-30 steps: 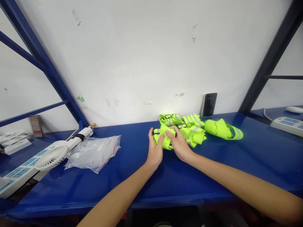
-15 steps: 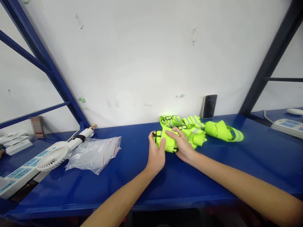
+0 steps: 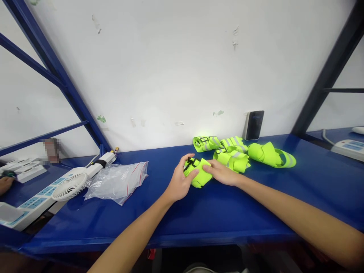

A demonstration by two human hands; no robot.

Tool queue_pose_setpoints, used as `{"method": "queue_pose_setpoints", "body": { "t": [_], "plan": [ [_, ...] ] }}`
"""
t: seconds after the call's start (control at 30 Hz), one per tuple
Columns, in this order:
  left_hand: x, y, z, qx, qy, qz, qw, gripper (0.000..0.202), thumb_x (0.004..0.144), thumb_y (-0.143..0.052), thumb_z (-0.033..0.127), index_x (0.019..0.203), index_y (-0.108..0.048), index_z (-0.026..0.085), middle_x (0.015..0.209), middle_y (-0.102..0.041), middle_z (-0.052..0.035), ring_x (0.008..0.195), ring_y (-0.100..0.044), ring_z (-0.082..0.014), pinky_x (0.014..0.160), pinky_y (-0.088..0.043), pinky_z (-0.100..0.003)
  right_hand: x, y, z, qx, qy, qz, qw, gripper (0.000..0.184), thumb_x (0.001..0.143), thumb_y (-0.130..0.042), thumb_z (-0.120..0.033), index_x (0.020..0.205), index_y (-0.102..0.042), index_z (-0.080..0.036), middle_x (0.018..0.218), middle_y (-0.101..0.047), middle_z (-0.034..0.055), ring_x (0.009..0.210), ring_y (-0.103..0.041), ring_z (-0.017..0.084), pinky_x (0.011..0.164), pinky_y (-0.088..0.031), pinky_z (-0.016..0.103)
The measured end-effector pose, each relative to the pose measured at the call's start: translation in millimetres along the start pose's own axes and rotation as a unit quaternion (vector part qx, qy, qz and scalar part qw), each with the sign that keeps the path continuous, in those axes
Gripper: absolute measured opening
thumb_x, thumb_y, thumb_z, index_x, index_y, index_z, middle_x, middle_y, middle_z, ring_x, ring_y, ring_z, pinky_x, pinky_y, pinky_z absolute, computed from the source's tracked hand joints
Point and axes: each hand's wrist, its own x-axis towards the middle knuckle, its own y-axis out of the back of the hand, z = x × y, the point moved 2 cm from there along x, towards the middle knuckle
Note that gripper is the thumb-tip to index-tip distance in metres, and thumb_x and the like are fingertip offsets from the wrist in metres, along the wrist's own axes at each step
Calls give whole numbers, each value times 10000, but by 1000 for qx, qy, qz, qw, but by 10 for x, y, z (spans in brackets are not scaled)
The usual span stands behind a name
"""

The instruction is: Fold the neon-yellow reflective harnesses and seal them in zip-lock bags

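Note:
My left hand (image 3: pixel 179 181) and my right hand (image 3: pixel 222 173) both grip one folded neon-yellow reflective band (image 3: pixel 199 175), held just above the blue shelf (image 3: pixel 199 212). The left thumb and fingers wrap its left end. My right hand's fingers pinch its right side. Behind it lies a pile of more neon-yellow bands (image 3: pixel 231 153), with one folded band (image 3: pixel 270 155) apart to the right.
A stack of clear zip bags (image 3: pixel 119 181) lies at the left. Beyond it are a white hand fan (image 3: pixel 71 184) and power strips (image 3: pixel 27 203). A dark small device (image 3: pixel 254 125) leans on the white wall. Another person's hand (image 3: pixel 5 184) shows at the far left edge.
Both hands have drawn the folded band away from the pile toward me and a little left. The left hand has closed more around its end.

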Motion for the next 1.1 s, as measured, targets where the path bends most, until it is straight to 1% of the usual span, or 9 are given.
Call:
{"method": "queue_pose_setpoints", "body": {
  "t": [0.13,0.27,0.4,0.5,0.67,0.77,0.87,0.97,1.1],
  "plan": [
    [46,22,-55,-47,18,-19,999,547,878,-628,412,1351,-475,183,1220,-616,-93,1077,-601,-216,945,-473,-311,-37,-44,-111,-59,43,34,997,327,820,-655,-509,749,-698,-193,719,-688,9,672,-601,196,638,-493,306],
    [68,57,-59,-35,5,-22,999,544,874,-636,399,1355,-502,183,1268,-613,-94,1131,-590,-229,991,-457,-323,-93,-141,-181,-69,46,0,997,332,847,-615,-519,809,-718,-206,766,-713,23,740,-628,238,695,-498,343],
    [83,93,-54,-16,5,-16,1000,593,871,-641,394,1398,-482,174,1339,-597,-101,1197,-574,-245,1040,-442,-350,-109,-194,-185,-80,59,26,995,379,832,-628,-540,666,-644,-200,635,-636,2,636,-569,198,647,-467,323],
    [89,99,-53,-15,4,-1,1000,632,857,-661,395,1416,-476,166,1393,-568,-105,1262,-541,-262,1087,-412,-366,-77,-212,-151,-37,47,41,997,397,788,-676,-557,623,-617,-201,608,-617,-4,642,-572,199,663,-465,325],
    [107,81,-41,-13,-6,20,1000,595,842,-678,398,1377,-533,183,1362,-597,-91,1235,-561,-262,1066,-426,-358,-12,-215,-49,107,-21,13,994,490,749,-660,-660,781,-700,-173,727,-690,40,710,-630,217,737,-477,354],
    [124,66,-60,-28,6,17,999,532,858,-656,400,1332,-569,176,1272,-645,-91,1122,-614,-237,976,-477,-333,-2,-198,-16,52,-10,39,998,514,820,-578,-663,768,-674,-161,717,-662,38,689,-598,195,692,-457,325],
    [119,51,-67,-20,2,26,999,478,862,-652,381,1291,-590,182,1207,-661,-78,1043,-625,-209,923,-488,-309,8,-196,-19,-19,47,80,996,456,883,-517,-623,833,-620,-181,733,-610,9,684,-549,169,654,-439,293],
    [89,31,-46,17,-19,51,998,430,861,-655,331,1264,-594,194,1231,-639,-72,1086,-600,-201,966,-457,-307,26,-210,-22,-47,95,139,985,360,905,-512,-577,925,-550,-220,762,-547,-22,679,-504,150,618,-426,265],
    [46,-16,-23,65,-48,71,994,389,880,-628,278,1260,-583,205,1239,-621,-80,1131,-578,-201,1018,-418,-332,32,-241,-4,-86,108,197,971,290,932,-480,-531,973,-508,-245,727,-504,-28,615,-461,145,550,-395,262]
  ]
}}
